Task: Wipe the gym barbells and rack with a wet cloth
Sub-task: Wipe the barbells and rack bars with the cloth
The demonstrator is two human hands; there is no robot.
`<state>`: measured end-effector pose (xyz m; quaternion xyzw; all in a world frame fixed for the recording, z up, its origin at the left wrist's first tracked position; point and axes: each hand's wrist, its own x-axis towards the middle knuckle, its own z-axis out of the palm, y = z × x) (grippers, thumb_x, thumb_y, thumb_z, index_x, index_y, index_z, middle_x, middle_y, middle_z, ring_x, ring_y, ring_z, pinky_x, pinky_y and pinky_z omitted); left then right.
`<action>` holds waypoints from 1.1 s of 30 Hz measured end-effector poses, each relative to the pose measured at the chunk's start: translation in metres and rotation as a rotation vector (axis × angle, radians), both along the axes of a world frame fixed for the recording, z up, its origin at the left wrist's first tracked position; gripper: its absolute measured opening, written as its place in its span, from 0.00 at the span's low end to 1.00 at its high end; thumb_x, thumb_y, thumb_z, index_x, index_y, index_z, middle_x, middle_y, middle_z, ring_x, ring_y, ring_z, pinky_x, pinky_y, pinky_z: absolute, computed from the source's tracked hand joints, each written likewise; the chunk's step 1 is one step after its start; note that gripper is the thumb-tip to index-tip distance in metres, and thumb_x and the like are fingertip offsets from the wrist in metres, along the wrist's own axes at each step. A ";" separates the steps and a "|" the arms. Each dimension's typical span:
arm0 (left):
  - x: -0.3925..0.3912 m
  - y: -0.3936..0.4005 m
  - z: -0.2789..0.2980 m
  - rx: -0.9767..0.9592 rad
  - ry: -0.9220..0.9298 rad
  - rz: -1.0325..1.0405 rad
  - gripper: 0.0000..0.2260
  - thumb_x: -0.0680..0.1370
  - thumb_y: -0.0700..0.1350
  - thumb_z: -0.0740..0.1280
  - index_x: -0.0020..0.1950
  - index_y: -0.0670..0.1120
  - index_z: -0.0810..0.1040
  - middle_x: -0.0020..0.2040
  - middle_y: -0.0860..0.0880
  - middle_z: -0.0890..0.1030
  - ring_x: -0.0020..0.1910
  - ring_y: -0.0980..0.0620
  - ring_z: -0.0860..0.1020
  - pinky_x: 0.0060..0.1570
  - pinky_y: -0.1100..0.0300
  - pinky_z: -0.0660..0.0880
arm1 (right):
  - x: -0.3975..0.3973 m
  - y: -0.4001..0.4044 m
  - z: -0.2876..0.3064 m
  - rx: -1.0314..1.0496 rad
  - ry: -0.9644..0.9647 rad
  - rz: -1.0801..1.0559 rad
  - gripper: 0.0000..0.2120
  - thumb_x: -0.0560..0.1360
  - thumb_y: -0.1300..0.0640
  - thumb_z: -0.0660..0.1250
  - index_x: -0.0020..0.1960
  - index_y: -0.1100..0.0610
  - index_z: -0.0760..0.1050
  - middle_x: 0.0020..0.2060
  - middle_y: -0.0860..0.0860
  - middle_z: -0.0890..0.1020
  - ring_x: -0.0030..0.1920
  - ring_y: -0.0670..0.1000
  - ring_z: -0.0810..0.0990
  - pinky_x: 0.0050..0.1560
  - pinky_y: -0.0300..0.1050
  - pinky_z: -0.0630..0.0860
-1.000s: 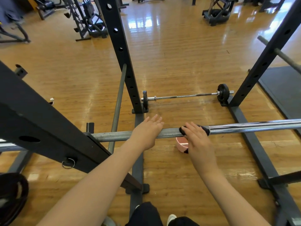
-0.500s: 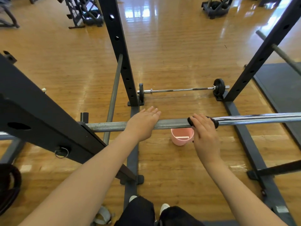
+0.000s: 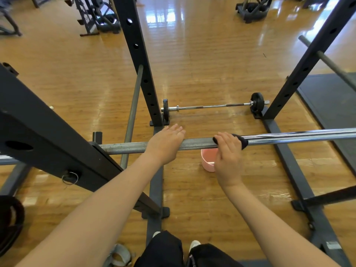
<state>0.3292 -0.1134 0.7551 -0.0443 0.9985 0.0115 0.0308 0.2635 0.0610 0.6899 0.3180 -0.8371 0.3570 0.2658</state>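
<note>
A long steel barbell [image 3: 196, 143] lies across the black rack [image 3: 138, 60] in front of me, dull grey on the left and shiny chrome on the right. My left hand [image 3: 165, 144] rests flat on the dull part with straight fingers. My right hand [image 3: 228, 151] presses a black cloth [image 3: 243, 142] wrapped over the bar, just where the chrome begins. A second, small barbell [image 3: 212, 106] with black plates lies on the floor between the far uprights.
A pink bowl [image 3: 207, 159] stands on the wooden floor under the bar, partly hidden by my right hand. The rack's grey base rails [image 3: 289, 162] run along the floor. A dark mat [image 3: 331, 101] lies at right. Other gym machines [image 3: 96, 16] stand far back.
My right hand and the cloth have slid to the right along the bar, uncovering more of the pink bowl. My left hand stays on the bar.
</note>
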 end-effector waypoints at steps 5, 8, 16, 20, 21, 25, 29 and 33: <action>-0.001 0.002 0.004 -0.014 -0.037 0.001 0.32 0.75 0.32 0.64 0.76 0.43 0.56 0.77 0.46 0.57 0.76 0.51 0.53 0.73 0.57 0.50 | 0.013 -0.022 0.003 0.080 0.032 0.197 0.14 0.75 0.66 0.59 0.57 0.66 0.79 0.54 0.60 0.81 0.59 0.56 0.75 0.63 0.52 0.67; -0.002 0.001 0.005 -0.013 -0.064 -0.004 0.33 0.75 0.31 0.63 0.76 0.44 0.56 0.77 0.47 0.56 0.76 0.51 0.52 0.73 0.57 0.48 | -0.006 0.010 0.003 0.157 0.061 0.226 0.15 0.75 0.66 0.59 0.59 0.65 0.78 0.57 0.59 0.80 0.61 0.58 0.76 0.66 0.50 0.67; -0.002 -0.002 0.000 -0.092 -0.058 -0.015 0.33 0.75 0.34 0.63 0.77 0.44 0.53 0.77 0.46 0.55 0.76 0.49 0.51 0.74 0.53 0.46 | 0.020 -0.024 0.004 -0.027 -0.061 0.111 0.15 0.75 0.65 0.57 0.56 0.67 0.79 0.54 0.60 0.81 0.61 0.56 0.73 0.69 0.46 0.61; 0.005 0.006 -0.006 -0.234 0.082 0.053 0.29 0.77 0.36 0.63 0.76 0.42 0.57 0.76 0.42 0.59 0.76 0.45 0.55 0.73 0.48 0.44 | 0.008 -0.006 0.005 0.119 0.060 0.215 0.15 0.76 0.64 0.60 0.60 0.64 0.78 0.57 0.58 0.80 0.61 0.56 0.76 0.65 0.50 0.68; 0.006 0.008 -0.009 -0.257 0.140 0.086 0.29 0.74 0.36 0.66 0.74 0.40 0.62 0.73 0.40 0.64 0.74 0.43 0.60 0.71 0.46 0.46 | 0.002 0.003 0.003 0.137 0.065 0.197 0.15 0.76 0.64 0.61 0.61 0.64 0.77 0.58 0.58 0.80 0.62 0.56 0.75 0.66 0.51 0.69; 0.005 0.008 -0.020 -0.305 0.229 0.100 0.31 0.64 0.32 0.74 0.66 0.38 0.73 0.64 0.37 0.75 0.66 0.39 0.72 0.66 0.40 0.57 | -0.008 0.017 -0.003 0.048 0.005 0.032 0.15 0.77 0.64 0.58 0.60 0.66 0.76 0.59 0.60 0.79 0.64 0.57 0.71 0.67 0.55 0.64; 0.003 0.007 -0.015 -0.223 0.131 0.089 0.38 0.72 0.33 0.69 0.77 0.41 0.54 0.76 0.38 0.57 0.76 0.42 0.54 0.71 0.46 0.49 | 0.000 -0.007 -0.006 -0.016 -0.002 0.002 0.13 0.76 0.65 0.60 0.57 0.67 0.78 0.55 0.59 0.81 0.61 0.57 0.74 0.71 0.48 0.58; -0.002 0.001 -0.009 -0.134 -0.058 0.070 0.40 0.76 0.34 0.64 0.77 0.49 0.39 0.78 0.42 0.46 0.77 0.46 0.43 0.73 0.50 0.46 | 0.008 -0.020 -0.004 0.097 0.047 0.092 0.14 0.73 0.68 0.65 0.58 0.65 0.78 0.55 0.58 0.81 0.60 0.56 0.77 0.67 0.50 0.65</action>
